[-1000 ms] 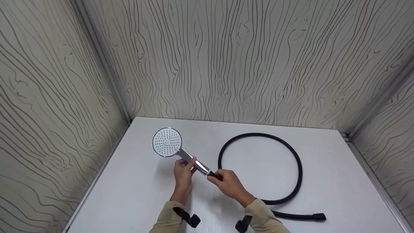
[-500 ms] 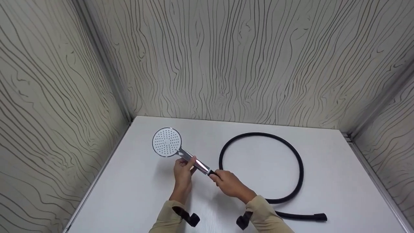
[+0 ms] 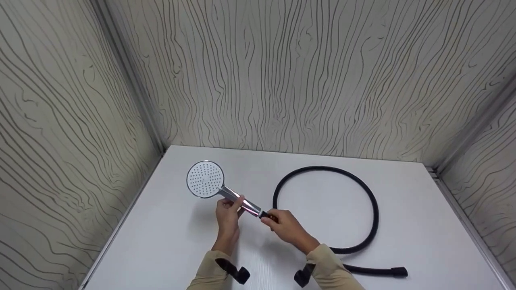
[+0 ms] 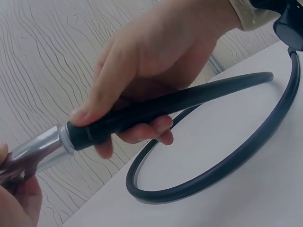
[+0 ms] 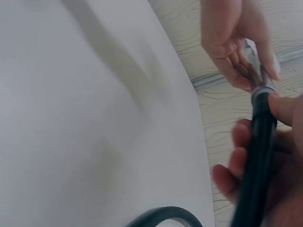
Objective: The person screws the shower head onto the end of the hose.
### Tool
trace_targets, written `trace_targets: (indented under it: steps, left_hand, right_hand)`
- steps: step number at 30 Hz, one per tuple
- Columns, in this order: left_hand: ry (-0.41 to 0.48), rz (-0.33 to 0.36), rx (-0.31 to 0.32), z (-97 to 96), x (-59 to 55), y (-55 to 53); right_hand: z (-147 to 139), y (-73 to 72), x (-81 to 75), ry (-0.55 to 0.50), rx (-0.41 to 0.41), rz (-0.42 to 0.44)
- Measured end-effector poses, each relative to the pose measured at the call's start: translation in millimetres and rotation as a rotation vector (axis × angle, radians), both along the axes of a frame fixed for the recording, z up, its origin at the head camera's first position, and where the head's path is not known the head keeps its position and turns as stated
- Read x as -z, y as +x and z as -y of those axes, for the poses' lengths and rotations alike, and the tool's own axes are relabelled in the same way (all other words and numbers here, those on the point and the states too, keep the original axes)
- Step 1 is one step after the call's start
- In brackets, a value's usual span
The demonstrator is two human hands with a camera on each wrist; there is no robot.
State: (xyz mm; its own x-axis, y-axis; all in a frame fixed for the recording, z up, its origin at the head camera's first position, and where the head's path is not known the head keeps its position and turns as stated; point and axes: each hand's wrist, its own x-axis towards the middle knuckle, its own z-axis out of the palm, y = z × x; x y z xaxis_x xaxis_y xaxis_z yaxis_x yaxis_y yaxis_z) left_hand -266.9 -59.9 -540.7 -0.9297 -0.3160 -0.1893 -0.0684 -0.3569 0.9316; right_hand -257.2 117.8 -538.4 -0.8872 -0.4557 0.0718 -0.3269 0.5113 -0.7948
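Note:
A chrome hand shower [image 3: 205,179] with a round white nozzle face is held above the table, its handle slanting down to the right. My left hand [image 3: 228,215] grips the handle [image 4: 42,146] between thumb and fingers. At the handle's lower end my right hand [image 3: 287,226] holds the black connector of a shower hose [image 4: 151,109], thumb along its top and fingers beneath. In the left wrist view the connector meets the handle end, with a pale ring at the joint. The right wrist view shows the same joint, the right-hand fingers [image 5: 239,161] blurred.
The rest of the black hose loops over the white table [image 3: 169,225] to the right, its free end fitting [image 3: 399,272] lying near the front right. Wood-grain panels [image 3: 258,72] wall the table at the back and both sides.
The shower head has shifted slightly left and down. My right hand's fingers have changed position on the hose connector; the left hand stays on the handle.

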Motion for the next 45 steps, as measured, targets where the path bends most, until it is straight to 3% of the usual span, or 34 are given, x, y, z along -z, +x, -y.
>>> trace_targets:
  steps: [3, 8, 11, 14, 20, 23, 25, 29, 32, 34, 37, 45]
  left_hand:
    - [-0.007, 0.006, -0.022, -1.9, -0.6, 0.6]
    - [0.006, 0.007, -0.056, -2.9, 1.8, 1.3]
    - [0.009, 0.005, -0.072, -3.1, 3.0, 1.9]
    - [0.006, 0.007, -0.05, -1.9, 3.1, 2.4]
    - [0.0, -0.025, 0.04, 3.1, 3.2, 0.2]
    - [-0.006, -0.025, 0.028, 1.8, 3.2, 0.0]
    - [-0.002, -0.022, -0.004, 0.1, 2.8, 0.4]
    - [-0.018, -0.017, -0.075, -3.5, 1.8, 1.0]
    - [-0.051, -0.016, -0.094, -5.2, 0.7, 0.8]
    - [-0.063, -0.022, -0.084, -4.7, 0.2, -0.2]
    - [-0.048, -0.04, -0.042, -1.4, 1.0, -2.4]
    - [0.027, -0.06, 0.123, 9.1, 6.3, -2.2]
  right_hand:
    - [4, 3.6, 5.6, 0.014, 0.058, -0.1]
    - [9, 9.6, 10.2, 0.118, 0.127, -0.368]
    - [11, 12.2, 10.7, 0.163, 0.138, -0.453]
    - [10, 12.7, 9.4, 0.177, 0.106, -0.405]
    - [1, 3.8, 2.3, 0.146, -0.051, -0.146]
    - [-1, 0.7, 0.0, 0.145, -0.064, -0.146]
    - [0, 1.6, -0.6, 0.155, -0.035, -0.207]
    - [6, 6.4, 3.2, 0.215, 0.055, -0.429]
    - [9, 8.4, 7.5, 0.25, 0.121, -0.583]
    - [9, 7.9, 8.9, 0.245, 0.137, -0.623]
    - [7, 6.0, 7.1, 0.204, 0.104, -0.534]
    - [-8, -4.3, -5.4, 0.08, -0.12, 0.03]
